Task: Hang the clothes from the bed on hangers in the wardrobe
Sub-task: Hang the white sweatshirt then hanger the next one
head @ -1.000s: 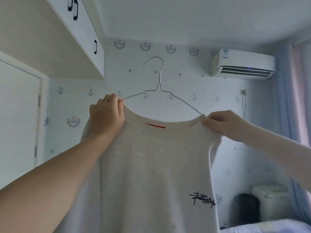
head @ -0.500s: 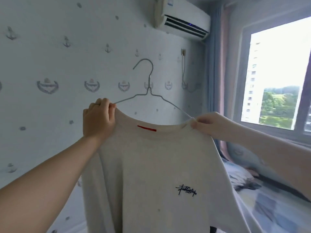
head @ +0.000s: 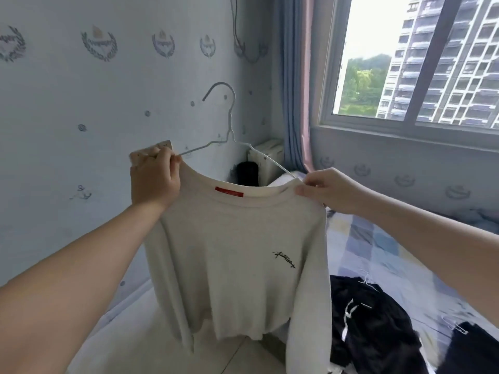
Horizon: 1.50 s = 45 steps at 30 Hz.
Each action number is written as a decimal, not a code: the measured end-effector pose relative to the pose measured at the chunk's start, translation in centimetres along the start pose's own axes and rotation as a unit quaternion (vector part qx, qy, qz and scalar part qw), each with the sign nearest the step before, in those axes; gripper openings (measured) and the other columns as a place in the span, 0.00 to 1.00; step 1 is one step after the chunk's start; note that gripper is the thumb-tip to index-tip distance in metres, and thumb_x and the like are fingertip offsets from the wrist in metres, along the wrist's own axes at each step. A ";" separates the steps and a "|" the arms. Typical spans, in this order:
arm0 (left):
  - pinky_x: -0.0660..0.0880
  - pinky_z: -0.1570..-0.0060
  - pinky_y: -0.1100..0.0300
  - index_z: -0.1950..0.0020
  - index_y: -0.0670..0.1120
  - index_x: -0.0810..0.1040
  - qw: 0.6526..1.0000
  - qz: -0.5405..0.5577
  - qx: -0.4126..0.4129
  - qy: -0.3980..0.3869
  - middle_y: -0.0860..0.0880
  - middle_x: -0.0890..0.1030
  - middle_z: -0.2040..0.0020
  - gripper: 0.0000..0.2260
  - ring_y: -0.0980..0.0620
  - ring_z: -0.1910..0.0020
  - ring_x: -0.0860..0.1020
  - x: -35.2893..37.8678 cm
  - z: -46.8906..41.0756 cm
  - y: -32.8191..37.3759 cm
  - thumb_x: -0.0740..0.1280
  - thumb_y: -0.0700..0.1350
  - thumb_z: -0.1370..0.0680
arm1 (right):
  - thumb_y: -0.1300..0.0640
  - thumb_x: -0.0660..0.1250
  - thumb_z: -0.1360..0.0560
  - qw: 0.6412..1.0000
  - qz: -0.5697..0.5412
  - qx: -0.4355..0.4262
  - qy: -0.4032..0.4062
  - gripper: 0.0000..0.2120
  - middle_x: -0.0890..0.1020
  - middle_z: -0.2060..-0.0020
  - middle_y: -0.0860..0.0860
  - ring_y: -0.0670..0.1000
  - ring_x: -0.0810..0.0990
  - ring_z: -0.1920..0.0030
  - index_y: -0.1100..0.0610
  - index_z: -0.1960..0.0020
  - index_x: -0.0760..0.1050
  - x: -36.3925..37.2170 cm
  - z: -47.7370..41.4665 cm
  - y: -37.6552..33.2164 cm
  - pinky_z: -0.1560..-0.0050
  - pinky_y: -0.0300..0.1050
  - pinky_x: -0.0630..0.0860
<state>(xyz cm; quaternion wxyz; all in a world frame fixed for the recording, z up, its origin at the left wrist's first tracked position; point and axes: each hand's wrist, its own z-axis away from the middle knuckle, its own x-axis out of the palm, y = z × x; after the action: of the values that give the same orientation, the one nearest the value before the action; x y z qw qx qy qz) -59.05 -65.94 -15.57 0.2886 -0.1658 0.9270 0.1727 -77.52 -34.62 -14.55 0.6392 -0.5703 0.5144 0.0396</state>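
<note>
A pale grey long-sleeved sweatshirt (head: 232, 260) with a red neck label hangs on a thin wire hanger (head: 229, 122), held up in front of me. My left hand (head: 154, 179) grips the shirt's left shoulder together with the hanger's arm. My right hand (head: 326, 190) pinches the right shoulder at the collar, where the other hanger arm goes into the neck. The hook stands free above the collar. Black clothes (head: 372, 327) with wire hangers on them lie on the bed (head: 383, 247) at the lower right. No wardrobe shows in this view.
A wall with printed emblems (head: 81, 103) fills the left. A window (head: 415, 58) with blue and pink curtains (head: 294, 76) is at the right above the bed. A white appliance and a dark object (head: 247, 174) stand in the corner. Pale floor tiles (head: 135, 333) lie below the shirt.
My view has swung right and down, from the cupboard and air conditioner to the window and bed. Both hands keep the same hold on the shirt and hanger.
</note>
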 end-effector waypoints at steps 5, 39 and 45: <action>0.74 0.53 0.43 0.47 0.39 0.76 0.999 0.011 0.001 -0.038 0.36 0.79 0.50 0.11 0.33 0.51 0.77 7.8 -2.0 -1.8 0.58 0.46 0.16 | 0.52 0.68 0.21 1.000 -0.006 0.007 0.013 0.15 0.71 0.77 0.39 0.41 0.66 0.74 0.56 0.65 0.75 1.8 -3.9 3.6 0.70 0.34 0.64; 0.66 0.44 0.46 0.46 0.42 0.77 0.902 0.034 0.001 -0.430 0.40 0.76 0.43 0.12 0.38 0.43 0.73 73.9 -9.2 -4.2 0.59 0.49 0.16 | 0.54 0.65 0.20 0.923 0.056 0.379 0.036 0.14 0.74 0.66 0.54 0.56 0.71 0.63 0.59 0.62 0.72 16.7 -38.5 49.9 0.64 0.49 0.61; 0.63 0.41 0.46 0.45 0.44 0.76 0.863 0.053 0.045 -0.500 0.41 0.76 0.41 0.12 0.39 0.39 0.72 88.9 -4.7 -4.0 0.58 0.51 0.16 | 0.54 0.60 0.18 0.878 0.065 0.472 0.042 0.15 0.73 0.69 0.52 0.55 0.71 0.66 0.56 0.63 0.67 23.7 -40.5 60.5 0.69 0.48 0.60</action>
<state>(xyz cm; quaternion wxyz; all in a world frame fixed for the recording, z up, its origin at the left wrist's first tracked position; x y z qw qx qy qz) -128.84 -89.92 -65.46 0.7110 0.0057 0.6724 0.2058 -129.83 -57.57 -65.55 0.8062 -0.1671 0.5344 -0.1909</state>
